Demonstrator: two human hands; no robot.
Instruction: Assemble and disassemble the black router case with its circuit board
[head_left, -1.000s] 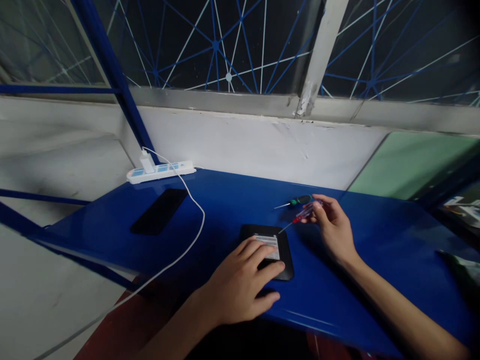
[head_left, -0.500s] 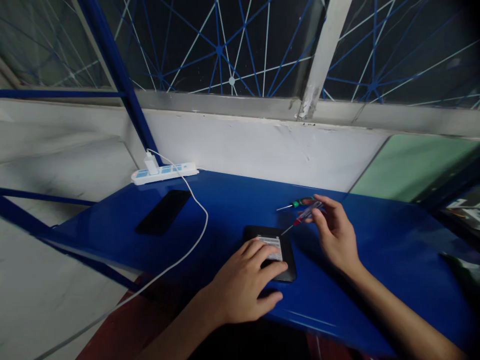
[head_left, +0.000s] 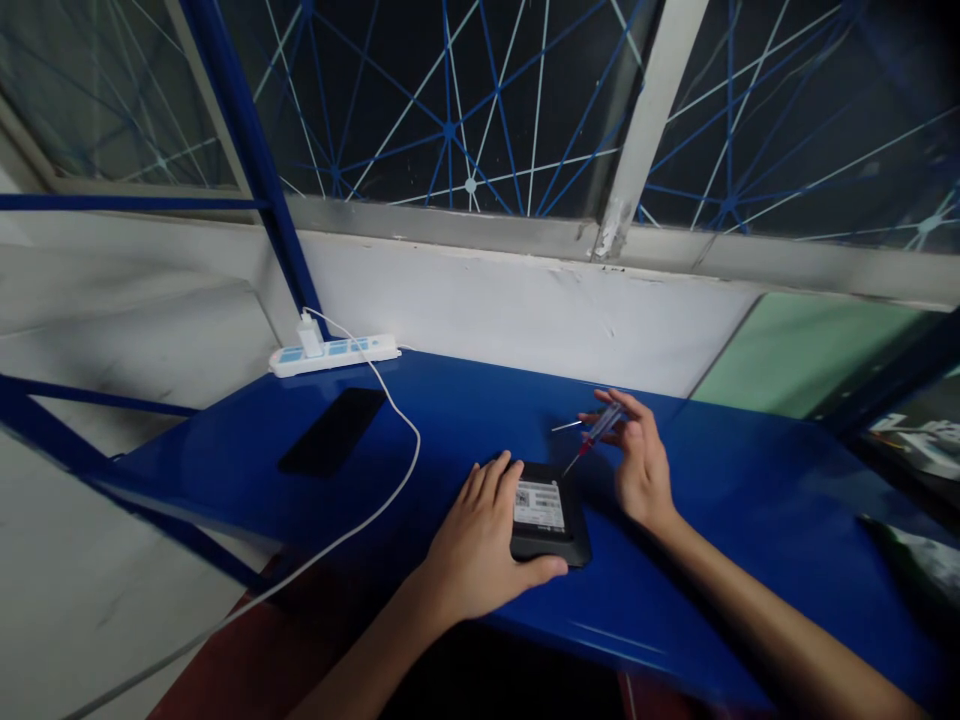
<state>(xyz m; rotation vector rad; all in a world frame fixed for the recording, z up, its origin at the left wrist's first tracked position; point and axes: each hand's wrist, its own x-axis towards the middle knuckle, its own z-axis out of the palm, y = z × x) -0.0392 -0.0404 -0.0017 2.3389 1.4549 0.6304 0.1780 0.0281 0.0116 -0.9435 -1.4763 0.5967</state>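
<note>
Here the open left hand [head_left: 476, 555] braces the black device [head_left: 576, 525] on the blue table [head_left: 457, 400], while the right hand [head_left: 642, 468] grips the clear-handled screwdriver [head_left: 602, 425], tip near the label's [head_left: 541, 506] upper corner, where any turn calls for steadiness.

Left fingers [head_left: 489, 486] farther left; label [head_left: 541, 507] barer

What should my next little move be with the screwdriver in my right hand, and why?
I'd probably bring the clear-handled screwdriver more upright with your right hand: its shaft slants in, with the tip by the label's upper right corner on the black device. Your left hand already rests on the device's left side.
</note>
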